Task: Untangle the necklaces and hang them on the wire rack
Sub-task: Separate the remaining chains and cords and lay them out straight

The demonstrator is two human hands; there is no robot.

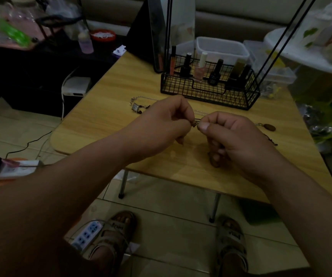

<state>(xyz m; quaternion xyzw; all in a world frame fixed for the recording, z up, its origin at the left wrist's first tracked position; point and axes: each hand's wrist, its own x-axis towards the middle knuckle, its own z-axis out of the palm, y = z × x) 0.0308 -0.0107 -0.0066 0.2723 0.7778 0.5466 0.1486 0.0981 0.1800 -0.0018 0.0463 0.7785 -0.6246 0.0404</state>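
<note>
Two bare forearms reach in from the near edge and meet over the wooden table (pixel 101 108). Below them on the tiled floor are two sandalled feet, with a white power strip (pixel 87 234) beside the left sandal (pixel 119 232).

Over the middle of the table, the left hand (pixel 161 124) and the right hand (pixel 231 136) are both curled, thumb against forefinger. Between them they pinch the same small metal bit of a thin necklace chain (pixel 195 124). The fingertips nearly touch and the piece is held just above the tabletop. A fine length of chain runs off behind the hands toward the rack. It is too thin and dim to follow far.

I count two other pieces lying loose on the table. A silver chain with a square charm (pixel 137 105) lies just beyond the left hand. A brown oval pendant (pixel 270 127) on a dark cord lies just right of the right hand.

Further back stands the black wire rack (pixel 211 92), a mesh basket with thin rods rising from it. No necklace hangs on it. The basket holds what look like six small cosmetic bottles (pixel 201 66). A second power strip (pixel 11 166) lies on the floor at far left.
</note>
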